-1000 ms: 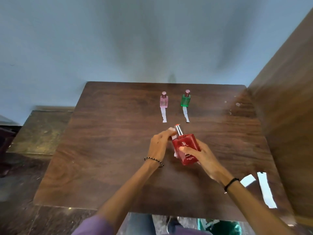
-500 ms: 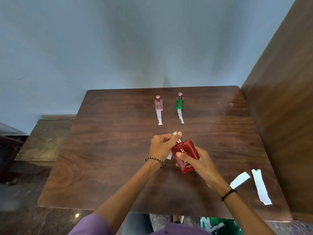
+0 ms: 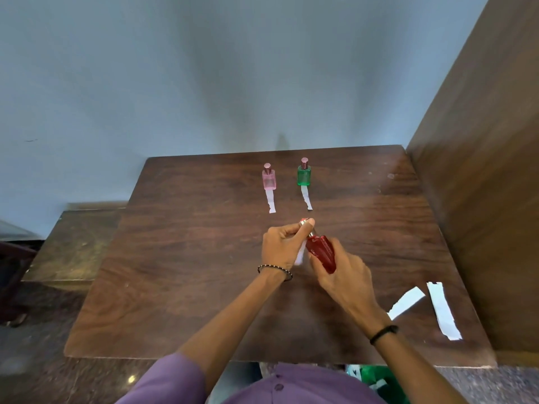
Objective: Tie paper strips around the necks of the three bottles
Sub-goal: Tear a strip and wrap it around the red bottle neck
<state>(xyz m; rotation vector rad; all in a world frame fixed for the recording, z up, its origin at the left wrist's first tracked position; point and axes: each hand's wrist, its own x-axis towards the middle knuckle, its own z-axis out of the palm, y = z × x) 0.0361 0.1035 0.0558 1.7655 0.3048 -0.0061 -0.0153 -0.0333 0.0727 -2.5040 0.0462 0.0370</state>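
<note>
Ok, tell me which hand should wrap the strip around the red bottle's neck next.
Left. The left hand already sits at the red bottle's neck with the paper strip beside its fingers, while the right hand grips the bottle's body and should probably just steady it.

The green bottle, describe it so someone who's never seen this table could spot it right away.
On the brown wooden table, look to the far edge near the wall, where two small bottles stand side by side. The green bottle is the right one, beside the pink bottle; it alone is green, with a white paper strip trailing toward the person.
</note>
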